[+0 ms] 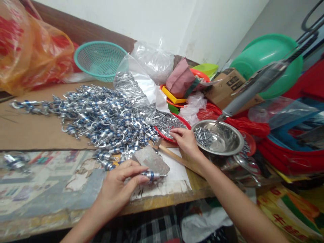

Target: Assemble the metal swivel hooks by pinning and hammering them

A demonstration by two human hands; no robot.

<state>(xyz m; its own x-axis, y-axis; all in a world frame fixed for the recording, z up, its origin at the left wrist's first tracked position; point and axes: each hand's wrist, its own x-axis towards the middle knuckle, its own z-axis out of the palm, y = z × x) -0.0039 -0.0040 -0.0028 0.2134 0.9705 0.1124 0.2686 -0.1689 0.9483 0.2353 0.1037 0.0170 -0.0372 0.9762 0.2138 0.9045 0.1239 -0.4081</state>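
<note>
My left hand pinches a silver-and-blue hook bolt between thumb and fingers. It is held roughly level, its thin tip pointing right, just in front of a grey stone block. My right hand reaches to the near edge of a red tray of small flat metal pieces. Its thumb and fingertips are pressed together, and whatever lies between them is too small to make out. Behind the left hand, many similar hook bolts form a wide heap on cardboard.
A wooden-handled hammer lies under my right forearm. To its right stands a steel bowl holding metal pins. A grey-handled tool slants over the bowl. A turquoise basket and a cardboard box sit at the back.
</note>
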